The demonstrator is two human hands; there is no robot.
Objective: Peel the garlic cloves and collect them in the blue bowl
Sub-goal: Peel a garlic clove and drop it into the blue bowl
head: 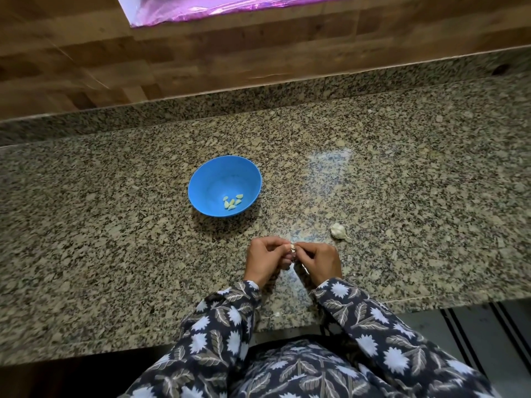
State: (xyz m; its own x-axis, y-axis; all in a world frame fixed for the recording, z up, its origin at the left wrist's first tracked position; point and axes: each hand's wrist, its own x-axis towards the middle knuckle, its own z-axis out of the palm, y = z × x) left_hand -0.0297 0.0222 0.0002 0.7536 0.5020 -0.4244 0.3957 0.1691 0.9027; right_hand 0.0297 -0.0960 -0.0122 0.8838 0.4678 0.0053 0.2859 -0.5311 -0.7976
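A blue bowl (pixel 207 179) stands on the granite counter, with several peeled pale cloves (pixel 232 201) lying in its bottom. Nearer to me and to the right of the bowl, my left hand (pixel 264 261) and my right hand (pixel 317 261) meet fingertip to fingertip around one small garlic clove (pixel 292 247), which both pinch. Its skin is partly hidden by my fingers. A partial garlic bulb (pixel 338 231) lies on the counter just right of my right hand, untouched.
The speckled granite counter (pixel 115 225) runs left to right, with a raised granite strip and a wooden wall panel (pixel 143 58) behind it. A pink shiny sheet (pixel 218 7) hangs at the top. The counter's front edge is at my waist; floor shows at lower right.
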